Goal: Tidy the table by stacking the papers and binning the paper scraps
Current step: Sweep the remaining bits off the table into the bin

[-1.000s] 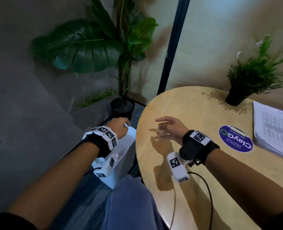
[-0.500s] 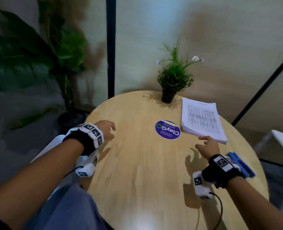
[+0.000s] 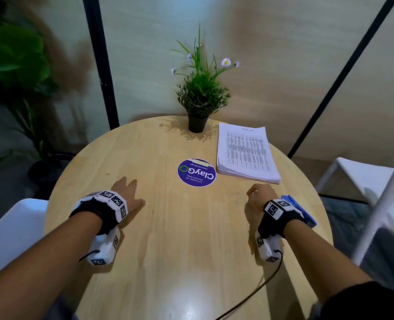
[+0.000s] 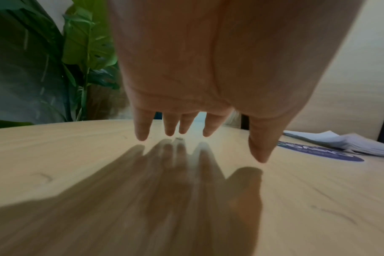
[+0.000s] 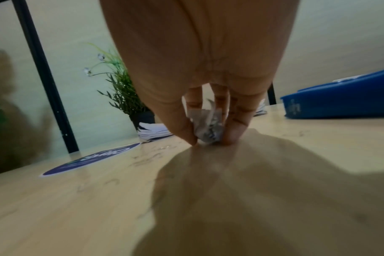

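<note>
From the head camera, both hands are down on the round wooden table (image 3: 191, 239): the left hand (image 3: 126, 195) lies spread near the left edge, the right hand (image 3: 259, 197) is curled just in front of the stack of papers (image 3: 245, 153), with a purple sticker (image 3: 196, 172) and a potted plant (image 3: 200, 98) beyond. Left wrist view: fingers (image 4: 143, 126) straight and apart just above the wood, holding nothing. Right wrist view: thumb and fingertips (image 5: 235, 133) pinch a crumpled paper scrap (image 5: 208, 126) against the tabletop, a blue object (image 5: 340, 98) off to the right.
</note>
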The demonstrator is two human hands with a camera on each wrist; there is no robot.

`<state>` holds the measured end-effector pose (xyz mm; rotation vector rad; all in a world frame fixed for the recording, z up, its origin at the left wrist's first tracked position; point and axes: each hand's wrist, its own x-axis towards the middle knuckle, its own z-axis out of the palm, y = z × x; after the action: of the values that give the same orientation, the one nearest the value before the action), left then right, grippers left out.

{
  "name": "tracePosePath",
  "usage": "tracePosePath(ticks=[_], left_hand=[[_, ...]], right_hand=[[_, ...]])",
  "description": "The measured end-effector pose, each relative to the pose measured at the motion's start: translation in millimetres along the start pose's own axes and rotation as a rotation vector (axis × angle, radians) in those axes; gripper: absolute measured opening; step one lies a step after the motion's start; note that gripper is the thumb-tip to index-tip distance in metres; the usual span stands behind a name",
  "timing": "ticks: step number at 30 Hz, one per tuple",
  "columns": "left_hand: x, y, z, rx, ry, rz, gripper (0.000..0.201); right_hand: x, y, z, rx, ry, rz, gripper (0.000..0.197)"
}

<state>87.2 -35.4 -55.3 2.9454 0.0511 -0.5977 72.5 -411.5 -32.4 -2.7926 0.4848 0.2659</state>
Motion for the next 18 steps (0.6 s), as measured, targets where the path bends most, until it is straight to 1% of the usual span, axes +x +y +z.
tracePosePath(ticks=[3,5,8,10,14,16,18], left_hand=[[-9,8,7,0.052,-0.047,0.017,0.083],[-19,18,14,0.077,-0.074,0.067,0.084],[-38,38,28,0.094,-0.095,0.143,0.084],[-50,54,38,0.103,-0.091,0.175,0.080],[-79,83,53,0.095,-0.094,0.275,0.070],[-95,96,59,0.125,-0.125,0.350,0.069],[-110,107,63,0.157,-0.169,0.425,0.068]], right_hand=[[-2,-14,8,-0.060,-0.012,-0.084,0.031],[-8,-24,12,-0.152,-0.023,-0.118,0.033],[-26,-38,20,-0.239,-0.033,-0.154,0.033],[-43,-46,29,-0.271,-0.029,-0.184,0.035],[-88,-58,49,-0.286,-0.003,-0.285,0.030],[-111,-62,55,-0.304,-0.023,-0.339,0.030],[-128,-66,54,-0.347,-0.069,-0.425,0.030]])
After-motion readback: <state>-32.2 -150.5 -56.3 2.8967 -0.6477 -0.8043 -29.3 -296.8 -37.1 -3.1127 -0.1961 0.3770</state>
